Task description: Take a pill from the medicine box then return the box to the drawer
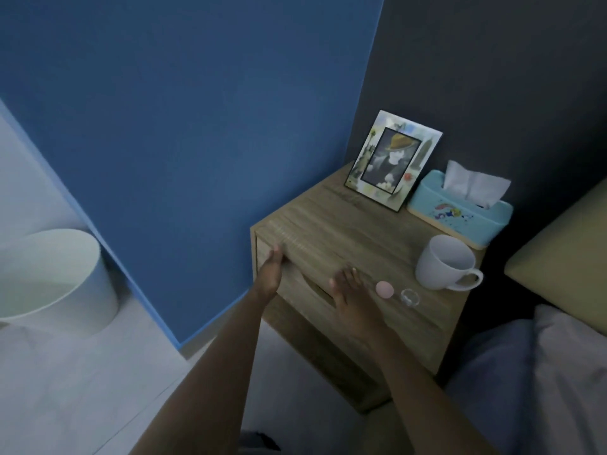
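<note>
A wooden nightstand [345,221] stands in the corner with its drawer [295,284] closed. My left hand [271,274] lies flat against the drawer front near its top left edge, fingers straight. My right hand [346,293] rests over the drawer's cut-out handle at the front edge of the top, fingers spread and holding nothing. Just right of that hand, on the nightstand top, sit a small round pink lid [384,289] and a small clear round container [410,297] with something white inside. No other medicine box is in sight.
On the nightstand stand a white mug [443,261], a light blue tissue box [460,210] and a picture frame [392,160]. A white bin [59,277] sits on the floor at left by the blue wall. Bedding [542,372] lies at right.
</note>
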Available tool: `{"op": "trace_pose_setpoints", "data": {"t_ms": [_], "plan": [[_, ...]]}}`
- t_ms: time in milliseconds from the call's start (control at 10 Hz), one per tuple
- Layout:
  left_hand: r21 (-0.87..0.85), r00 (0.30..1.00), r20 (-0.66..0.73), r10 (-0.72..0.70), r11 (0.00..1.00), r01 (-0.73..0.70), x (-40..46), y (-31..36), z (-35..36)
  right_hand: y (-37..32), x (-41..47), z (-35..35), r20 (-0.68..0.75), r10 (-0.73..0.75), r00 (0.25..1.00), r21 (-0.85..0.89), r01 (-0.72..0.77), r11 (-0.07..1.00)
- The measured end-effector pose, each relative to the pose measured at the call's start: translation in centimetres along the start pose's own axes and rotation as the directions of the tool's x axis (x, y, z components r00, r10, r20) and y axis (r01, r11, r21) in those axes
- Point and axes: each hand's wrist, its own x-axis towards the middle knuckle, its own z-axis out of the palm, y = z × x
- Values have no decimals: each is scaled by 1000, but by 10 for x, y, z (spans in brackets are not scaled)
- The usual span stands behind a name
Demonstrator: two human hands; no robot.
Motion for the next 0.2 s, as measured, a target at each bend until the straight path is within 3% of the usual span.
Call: {"op": "trace_pose_setpoints", "data": {"t_ms": [100, 200], "plan": [[-40, 999, 35, -34, 999, 36, -1, 0, -5, 5, 1, 5, -24, -21, 999, -76, 20, 997], [23, 1000, -12, -9, 1000, 9, -23, 11, -18, 5, -5, -5, 17, 19, 1000, -116, -17, 993]]}}
